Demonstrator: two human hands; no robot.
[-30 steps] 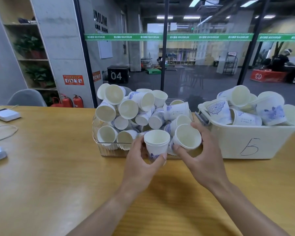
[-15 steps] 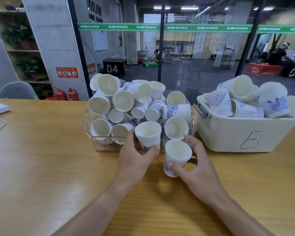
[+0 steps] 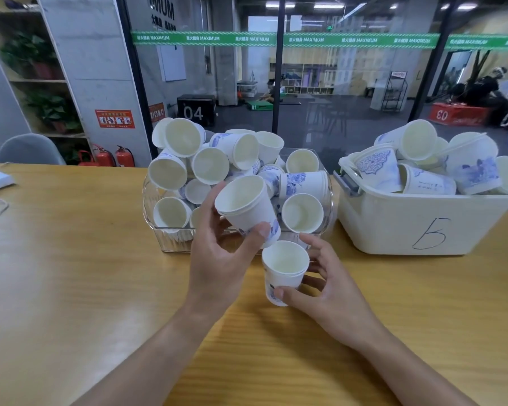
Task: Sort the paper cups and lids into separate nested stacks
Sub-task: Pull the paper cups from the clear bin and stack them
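Task looked barely started. Left hand [image 3: 217,259] gripped a small stack of white paper cups with blue print [image 3: 247,210], tilted, rims toward 10 o'clock. Right hand [image 3: 329,285] pinched a single white blue-printed paper cup [image 3: 285,271] upright, at 5 o'clock just below the stack, not yet nested. Clear ribbed plastic bin [image 3: 170,238] at 12 o'clock was heaped with loose cups. White plastic tub marked "B" [image 3: 393,227] at 2 o'clock held larger printed cups, jumbled. No lids identifiable.
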